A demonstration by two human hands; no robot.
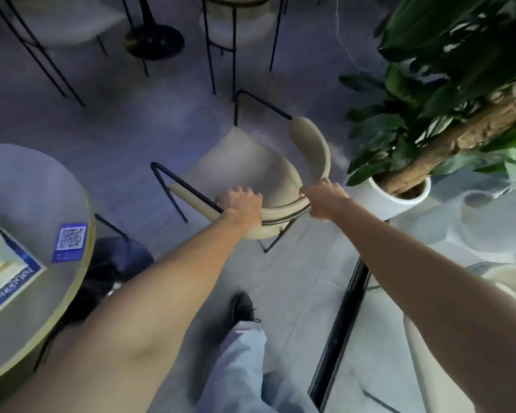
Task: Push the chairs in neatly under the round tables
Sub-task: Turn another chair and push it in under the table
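Fingers of the left hand (241, 203) and the right hand (324, 201) curl over the curved beige backrest of the chair (245, 166), gripping it at either side. The chair stands on the grey floor between the round table (39, 186) at left and a potted plant (399, 189) at right, apart from the table's edge.

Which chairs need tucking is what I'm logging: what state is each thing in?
beige chair: clear of the tables, not tucked in.
left hand: grips the chair's backrest.
right hand: grips the backrest's other end.
round table: stands left of the chair, apart.
potted plant: upright.
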